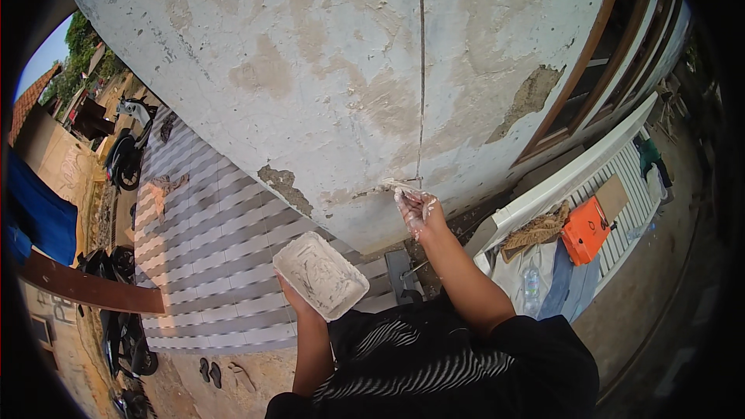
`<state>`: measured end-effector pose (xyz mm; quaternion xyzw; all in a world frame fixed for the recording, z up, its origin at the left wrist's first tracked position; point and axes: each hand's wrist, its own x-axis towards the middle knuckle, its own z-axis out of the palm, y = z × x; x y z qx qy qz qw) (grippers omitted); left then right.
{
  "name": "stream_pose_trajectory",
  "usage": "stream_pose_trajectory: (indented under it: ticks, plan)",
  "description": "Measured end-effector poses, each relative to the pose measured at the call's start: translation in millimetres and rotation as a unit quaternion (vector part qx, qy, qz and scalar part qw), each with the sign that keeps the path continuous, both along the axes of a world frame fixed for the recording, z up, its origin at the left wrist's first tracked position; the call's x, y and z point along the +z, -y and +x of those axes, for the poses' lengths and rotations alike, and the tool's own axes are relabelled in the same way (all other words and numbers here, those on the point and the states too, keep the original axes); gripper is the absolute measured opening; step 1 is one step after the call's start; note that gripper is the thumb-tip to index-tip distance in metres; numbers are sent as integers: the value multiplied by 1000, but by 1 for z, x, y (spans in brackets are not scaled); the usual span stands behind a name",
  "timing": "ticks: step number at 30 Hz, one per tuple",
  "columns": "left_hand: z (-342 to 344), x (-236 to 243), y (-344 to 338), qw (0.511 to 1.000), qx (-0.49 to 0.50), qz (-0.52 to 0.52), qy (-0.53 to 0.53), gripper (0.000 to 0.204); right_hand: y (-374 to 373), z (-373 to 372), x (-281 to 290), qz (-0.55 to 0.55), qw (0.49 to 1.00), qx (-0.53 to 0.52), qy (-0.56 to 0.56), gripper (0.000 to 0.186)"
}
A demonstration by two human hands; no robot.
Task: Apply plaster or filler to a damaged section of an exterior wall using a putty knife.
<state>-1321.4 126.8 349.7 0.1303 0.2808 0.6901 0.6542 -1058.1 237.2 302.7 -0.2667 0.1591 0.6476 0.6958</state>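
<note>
My left hand [292, 292] grips the side of a white rectangular plastic tub [322, 273], its fingers mostly hidden under it. Pale putty is smeared over the tub's inside. My right hand [417, 211], spotted with white putty, is closed round a thin flat putty knife [398, 185]. The knife's white-coated end is at the wall [326, 101], beside the lower end of a dark vertical groove [421, 70]. Uneven beige and white patches cover the wall, with bare grey spots where the coating has come off.
Striped tiles [225, 248] spread on the left, with motorbikes [128, 147] and sandals [209, 372] beyond. On the right, a white slatted bench [613, 256] holds an orange bag [586, 230], cloths and a plastic bottle [531, 289]. A brown-framed window [574, 93] is set in the wall.
</note>
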Motion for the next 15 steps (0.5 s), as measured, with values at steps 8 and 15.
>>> stream_pose_trajectory:
  ticks: [8,15]
  plan:
    - [7,-2,-3,1000,-18,-3,-2,65,34,-8,-19,-30,989,104,103,18]
    - [4,-7,-6,1000,-13,4,-16,65,22,-24,-41,-51,984,140,94,24]
